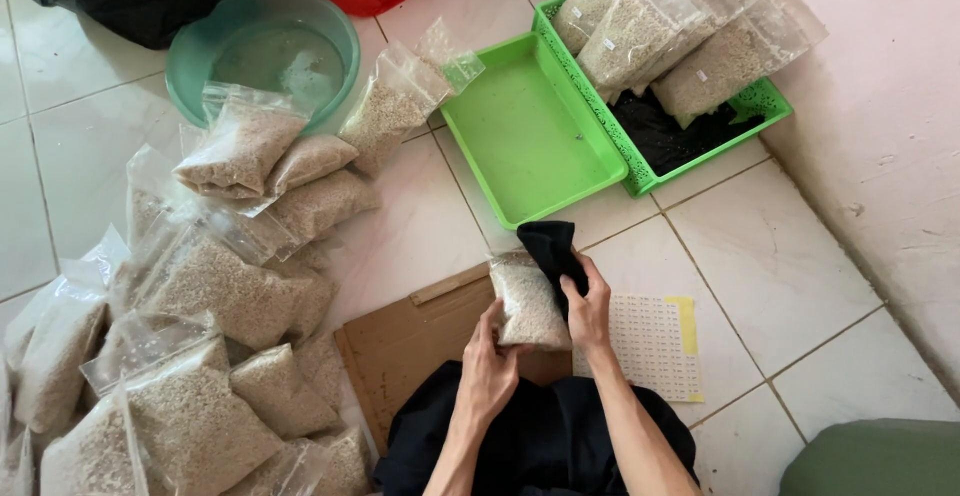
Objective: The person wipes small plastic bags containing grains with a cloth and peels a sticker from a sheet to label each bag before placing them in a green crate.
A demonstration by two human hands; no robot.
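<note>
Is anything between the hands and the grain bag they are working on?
Nothing for the left hand, which grips the grain bag directly. A black cloth lies between the right hand and the bag.

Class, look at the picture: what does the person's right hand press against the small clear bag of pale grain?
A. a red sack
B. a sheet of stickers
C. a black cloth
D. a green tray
C: the right hand grips a black cloth laid against the bag of grain, which the left hand steadies from the other side above the cardboard.
</note>
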